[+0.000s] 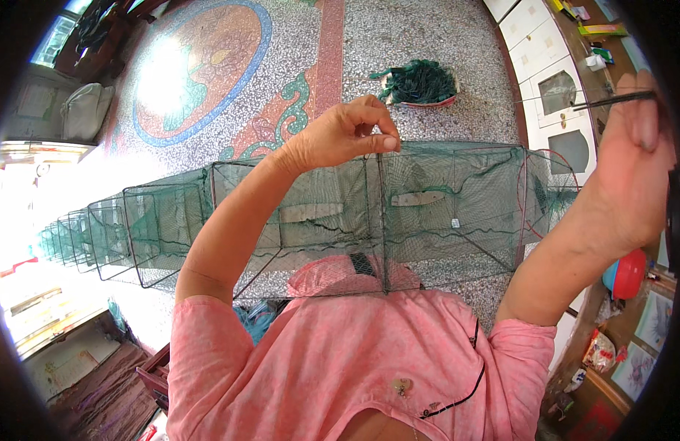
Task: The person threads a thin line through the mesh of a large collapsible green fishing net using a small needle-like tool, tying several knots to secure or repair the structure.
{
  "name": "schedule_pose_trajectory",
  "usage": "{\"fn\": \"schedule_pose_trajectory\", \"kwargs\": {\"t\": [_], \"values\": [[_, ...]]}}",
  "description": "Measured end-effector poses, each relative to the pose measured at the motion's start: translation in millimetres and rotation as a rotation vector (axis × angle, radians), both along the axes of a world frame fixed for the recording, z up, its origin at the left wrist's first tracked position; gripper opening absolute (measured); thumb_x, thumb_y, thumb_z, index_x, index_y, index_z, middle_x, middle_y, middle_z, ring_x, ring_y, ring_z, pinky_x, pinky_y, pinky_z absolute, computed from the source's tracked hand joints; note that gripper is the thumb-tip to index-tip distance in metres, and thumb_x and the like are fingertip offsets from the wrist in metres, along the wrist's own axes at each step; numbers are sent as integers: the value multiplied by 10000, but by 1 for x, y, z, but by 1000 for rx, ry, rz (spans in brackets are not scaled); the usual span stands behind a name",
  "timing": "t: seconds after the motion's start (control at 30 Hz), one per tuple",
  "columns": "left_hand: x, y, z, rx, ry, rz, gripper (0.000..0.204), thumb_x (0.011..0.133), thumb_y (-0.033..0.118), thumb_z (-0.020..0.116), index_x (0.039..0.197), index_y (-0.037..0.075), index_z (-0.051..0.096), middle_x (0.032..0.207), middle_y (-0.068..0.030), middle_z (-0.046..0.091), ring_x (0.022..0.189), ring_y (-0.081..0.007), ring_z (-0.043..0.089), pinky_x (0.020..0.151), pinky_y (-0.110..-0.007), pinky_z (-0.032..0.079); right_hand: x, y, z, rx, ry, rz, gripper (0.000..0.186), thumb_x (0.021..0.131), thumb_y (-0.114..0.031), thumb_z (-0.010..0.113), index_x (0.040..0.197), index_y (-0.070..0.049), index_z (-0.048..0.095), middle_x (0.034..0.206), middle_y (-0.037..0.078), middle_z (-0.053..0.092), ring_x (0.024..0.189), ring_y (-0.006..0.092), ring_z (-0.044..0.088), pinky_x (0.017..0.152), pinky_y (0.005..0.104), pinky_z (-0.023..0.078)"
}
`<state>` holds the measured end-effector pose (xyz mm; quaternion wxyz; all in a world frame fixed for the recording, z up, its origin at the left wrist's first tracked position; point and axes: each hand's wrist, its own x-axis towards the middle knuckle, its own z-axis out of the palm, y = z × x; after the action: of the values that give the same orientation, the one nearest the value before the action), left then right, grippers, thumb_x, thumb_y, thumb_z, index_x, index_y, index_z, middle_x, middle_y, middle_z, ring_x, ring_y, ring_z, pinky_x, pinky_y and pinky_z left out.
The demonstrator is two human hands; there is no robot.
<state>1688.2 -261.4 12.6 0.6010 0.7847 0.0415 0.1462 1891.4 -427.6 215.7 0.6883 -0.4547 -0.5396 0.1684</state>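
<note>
A long green mesh fish trap (450,176) with dark square frames stretches across in front of me, from far left to right. My left hand (358,131) is closed in a pinch at the top edge of one frame, thumb and forefinger on the netting there. Out to the right and raised, my right hand (634,147) grips a thin dark pointed tool (613,101), like a netting needle. A fine thread appears to run leftward from its tip. Pale strips lie along the mesh, and a red hoop (557,154) shows at the trap's right end.
A bundle of dark green cord or netting (419,82) lies in a shallow container on the speckled floor (457,29). White cabinets (535,51) line the right side, with a red bowl (630,275) near my right elbow. Dark wooden furniture (157,375) stands at lower left.
</note>
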Motion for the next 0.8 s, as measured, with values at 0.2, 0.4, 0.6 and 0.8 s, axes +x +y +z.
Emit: {"fn": "schedule_pose_trajectory", "kwargs": {"t": [0.2,0.4,0.6,0.8], "values": [[-4,7,2,-260,185,206,207,909,247,568,908,47,621,917,-19,635,870,-91,575,783,-259,462,-42,-9,-84,-204,-170,38,135,888,-80,546,1001,-50,613,884,75,627,654,87,571,574,193,433],[6,5,11,-550,150,194,174,934,226,517,924,56,551,992,-58,604,901,-129,592,816,-259,489,-72,-24,-155,-876,-449,-167,123,807,-195,645,800,-73,628,613,129,587,556,297,582,492,361,435],[7,9,5,-601,181,188,186,914,242,559,952,61,571,957,-31,611,817,-74,574,759,-222,491,-77,-13,-181,-914,-509,-275,142,805,-220,638,782,-81,621,636,138,600,609,343,593,501,406,434],[10,6,9,-514,341,207,190,875,244,620,924,61,623,839,4,612,718,-45,535,641,-183,443,-82,-1,-188,-837,-413,-354,179,828,-245,625,768,-76,617,618,134,602,586,344,593,493,414,434]]}}
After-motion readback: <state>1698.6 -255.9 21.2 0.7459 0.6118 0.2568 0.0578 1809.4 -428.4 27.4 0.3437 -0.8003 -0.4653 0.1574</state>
